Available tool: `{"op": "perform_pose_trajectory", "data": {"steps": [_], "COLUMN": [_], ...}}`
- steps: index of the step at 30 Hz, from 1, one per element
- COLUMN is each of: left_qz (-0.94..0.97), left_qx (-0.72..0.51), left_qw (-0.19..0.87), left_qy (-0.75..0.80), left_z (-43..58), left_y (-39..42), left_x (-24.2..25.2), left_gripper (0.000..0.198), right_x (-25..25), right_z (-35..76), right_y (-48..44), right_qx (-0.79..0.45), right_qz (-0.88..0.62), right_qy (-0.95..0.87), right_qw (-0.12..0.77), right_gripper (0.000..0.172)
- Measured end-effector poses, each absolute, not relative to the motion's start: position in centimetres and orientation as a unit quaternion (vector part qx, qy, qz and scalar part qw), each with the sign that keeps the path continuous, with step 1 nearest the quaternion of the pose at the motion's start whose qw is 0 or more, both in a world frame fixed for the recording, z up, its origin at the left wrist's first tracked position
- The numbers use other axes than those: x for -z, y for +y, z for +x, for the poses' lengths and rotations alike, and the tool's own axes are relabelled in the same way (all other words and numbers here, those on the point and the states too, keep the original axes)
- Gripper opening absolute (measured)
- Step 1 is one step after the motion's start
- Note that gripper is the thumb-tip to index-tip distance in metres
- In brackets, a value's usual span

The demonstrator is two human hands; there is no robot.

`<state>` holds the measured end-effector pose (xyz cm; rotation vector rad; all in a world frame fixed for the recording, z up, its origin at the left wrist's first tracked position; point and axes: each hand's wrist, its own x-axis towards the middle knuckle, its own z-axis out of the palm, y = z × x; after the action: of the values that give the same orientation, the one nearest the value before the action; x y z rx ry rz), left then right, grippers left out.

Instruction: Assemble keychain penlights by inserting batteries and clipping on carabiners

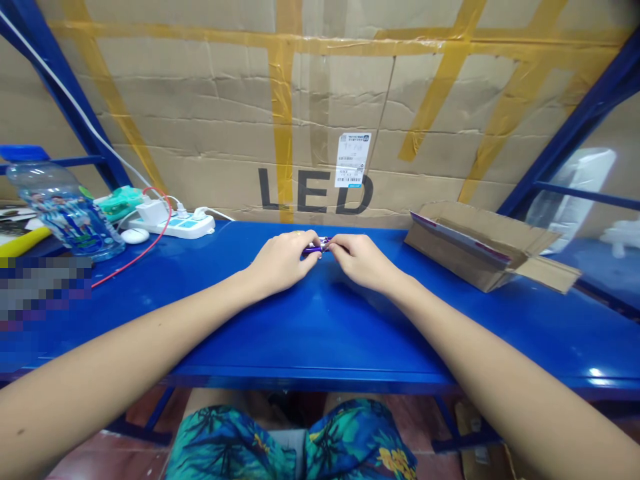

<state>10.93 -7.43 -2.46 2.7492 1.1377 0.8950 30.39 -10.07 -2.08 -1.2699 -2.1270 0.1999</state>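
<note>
Over the middle of the blue table, my left hand (286, 263) curls round slim purple pens (313, 251) with whitish, shiny parts. Their exact number is hidden by the fingers. From the other side, my right hand (364, 261) pinches at the pens' right end, thumb and forefinger pressed together. The two hands nearly meet, and both stay close to the tabletop (320, 327).
An open cardboard box (460, 243) lies on the right. On the left stand a water bottle (63, 207), a white power strip (185, 224) with plugs and a red cable (145, 253). A large taped carton (215, 133) rises behind.
</note>
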Motion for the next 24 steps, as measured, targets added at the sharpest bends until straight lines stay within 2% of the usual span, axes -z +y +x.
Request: {"op": "perform_pose_trajectory", "data": {"steps": [4,8,14,21,24], "left_qz": [0.859,0.842,0.84,0.856,0.85], "left_qx": [-0.332,-0.358,-0.37,-0.366,-0.38], "left_qw": [0.093,0.12,0.123,0.089,0.096], "left_qy": [0.377,0.386,0.377,0.353,0.352], "left_z": [10.3,9.7,9.7,10.0,10.0], "left_y": [-6.5,-5.7,-5.8,-6.4,-6.3], "left_x": [1.9,1.7,1.6,1.5,1.5], "left_gripper": [0.016,0.017,0.017,0.016,0.016], "right_x": [2.2,2.4,2.2,2.1,2.0], "right_z": [31.4,31.9,31.9,31.9,31.8], "right_y": [-9.0,-8.5,-8.8,-8.9,-8.9], "right_qx": [-0.194,-0.287,-0.303,-0.261,-0.296], "right_qz": [-0.524,-0.522,-0.509,-0.503,-0.515], "right_qy": [-0.742,-0.695,-0.69,-0.711,-0.69], "right_qw": [0.37,0.403,0.416,0.416,0.413], "right_gripper": [0.023,0.018,0.016,0.019,0.017]}}
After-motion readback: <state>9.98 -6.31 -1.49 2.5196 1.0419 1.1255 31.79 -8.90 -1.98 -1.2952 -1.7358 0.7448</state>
